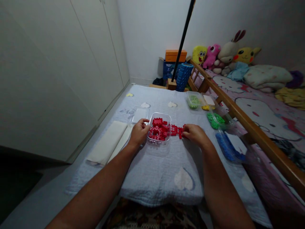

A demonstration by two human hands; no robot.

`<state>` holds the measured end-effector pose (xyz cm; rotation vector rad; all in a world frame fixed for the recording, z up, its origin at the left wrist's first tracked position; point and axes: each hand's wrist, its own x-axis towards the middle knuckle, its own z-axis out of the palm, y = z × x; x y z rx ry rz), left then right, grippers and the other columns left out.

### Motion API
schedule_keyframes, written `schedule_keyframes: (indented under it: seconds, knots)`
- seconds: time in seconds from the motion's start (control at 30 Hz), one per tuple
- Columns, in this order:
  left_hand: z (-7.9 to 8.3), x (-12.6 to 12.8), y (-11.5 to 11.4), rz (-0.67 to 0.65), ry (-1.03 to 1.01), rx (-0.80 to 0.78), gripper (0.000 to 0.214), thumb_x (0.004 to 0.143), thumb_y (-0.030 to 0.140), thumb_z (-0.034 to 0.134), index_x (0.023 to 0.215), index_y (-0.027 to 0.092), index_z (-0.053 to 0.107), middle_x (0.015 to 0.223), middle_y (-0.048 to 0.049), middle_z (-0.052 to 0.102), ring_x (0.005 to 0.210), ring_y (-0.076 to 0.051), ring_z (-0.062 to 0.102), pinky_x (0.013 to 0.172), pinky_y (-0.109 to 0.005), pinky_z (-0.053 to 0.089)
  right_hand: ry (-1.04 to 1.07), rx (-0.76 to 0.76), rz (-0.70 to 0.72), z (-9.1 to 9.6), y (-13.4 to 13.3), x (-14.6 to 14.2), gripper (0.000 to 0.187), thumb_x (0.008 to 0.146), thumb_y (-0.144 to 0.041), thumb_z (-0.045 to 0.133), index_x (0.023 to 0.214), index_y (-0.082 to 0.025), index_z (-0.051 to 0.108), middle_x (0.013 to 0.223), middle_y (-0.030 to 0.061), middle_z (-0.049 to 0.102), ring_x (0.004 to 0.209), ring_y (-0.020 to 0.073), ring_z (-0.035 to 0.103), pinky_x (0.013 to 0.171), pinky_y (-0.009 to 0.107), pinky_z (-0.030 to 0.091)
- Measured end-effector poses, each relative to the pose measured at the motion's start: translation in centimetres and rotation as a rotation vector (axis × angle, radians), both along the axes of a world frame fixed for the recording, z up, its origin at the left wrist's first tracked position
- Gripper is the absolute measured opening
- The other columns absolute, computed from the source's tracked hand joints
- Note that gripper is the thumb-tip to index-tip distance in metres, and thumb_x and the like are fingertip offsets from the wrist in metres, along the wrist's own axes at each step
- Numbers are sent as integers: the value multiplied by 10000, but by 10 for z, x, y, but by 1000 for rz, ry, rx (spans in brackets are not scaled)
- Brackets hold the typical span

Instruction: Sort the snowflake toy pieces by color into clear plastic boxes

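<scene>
A clear plastic container (159, 142) holding several red plastic building pieces (157, 121) sits mid-table. My left hand (140, 132) has its thumb and fingers closed on the container's left rim. To the right of the container, more red pieces (174, 129) lie on the cloth, toothed along their edges. My right hand (194, 134) pinches a red piece at the right end of this group; its fingers partly cover it. Behind my left hand is a clear lid (140, 115) with a white label.
A folded cream cloth (108, 140) lies on the left. Along the right edge stand clear containers with light green pieces (194, 101), yellow pieces (207, 107), green pieces (215, 121) and blue pieces (224, 147). Beyond them runs a wooden bed rail (238, 109). A black pole (183, 39) rises behind the table.
</scene>
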<state>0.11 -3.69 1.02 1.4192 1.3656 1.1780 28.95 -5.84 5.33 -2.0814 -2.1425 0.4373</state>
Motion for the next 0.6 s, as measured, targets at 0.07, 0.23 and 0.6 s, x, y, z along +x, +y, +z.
schedule_keyframes:
  seconds: [0.07,0.23,0.6]
  knots:
    - [-1,0,0,1,5,-1,305,779,366,613,1024,190,658,566,81,475,535,-135,452,553,-257,343,-45,-4,21,-6,-3,0,84,833,-162,654,807,-187,730,760,30,710,699,154,587,626,273,308]
    - [-2,-1,1,5,5,2,308,773,365,615,1022,188,660,571,81,470,538,-135,451,556,-258,343,-76,53,31,-16,-1,-2,92,808,-126,657,827,-184,725,790,34,697,728,158,567,653,277,308]
    - [-3,-2,2,7,17,4,304,780,354,619,1026,184,669,589,73,484,543,-132,448,552,-257,338,-114,49,-20,-16,-6,9,73,844,-231,695,850,-182,749,850,80,735,786,199,614,688,300,339]
